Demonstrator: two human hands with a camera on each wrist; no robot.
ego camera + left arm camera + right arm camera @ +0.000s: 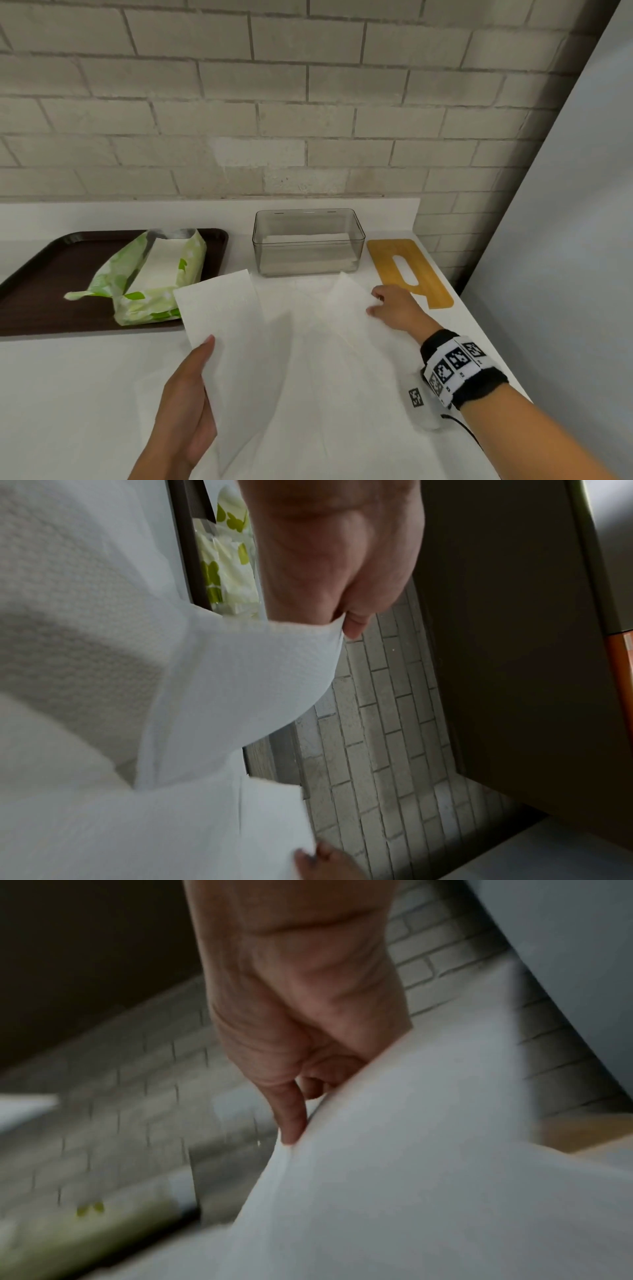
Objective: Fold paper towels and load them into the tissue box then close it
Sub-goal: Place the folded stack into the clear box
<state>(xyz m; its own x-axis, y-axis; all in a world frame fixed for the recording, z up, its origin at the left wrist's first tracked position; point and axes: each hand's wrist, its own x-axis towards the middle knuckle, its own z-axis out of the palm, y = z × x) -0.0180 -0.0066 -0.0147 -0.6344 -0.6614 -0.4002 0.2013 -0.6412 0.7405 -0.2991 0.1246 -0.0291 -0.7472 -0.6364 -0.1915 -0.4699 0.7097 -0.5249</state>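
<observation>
Two hands are seen on one white paper towel point(274, 342), which is held up above the white counter point(68, 394). Nearest, its left edge is pinched between thumb and fingers of the left hand point(186, 407); farther right, its other edge is gripped by the right hand point(394, 308), apparently between curled fingers and thumb, though the right wrist view is blurred. Beyond the towel, the clear tissue box point(308, 240) stands open on the counter with folded towels lying inside. Just right of it lies the slotted wooden lid point(409, 267). At the left, a green-patterned towel pack point(150, 284) rests on a dark tray point(34, 308).
</observation>
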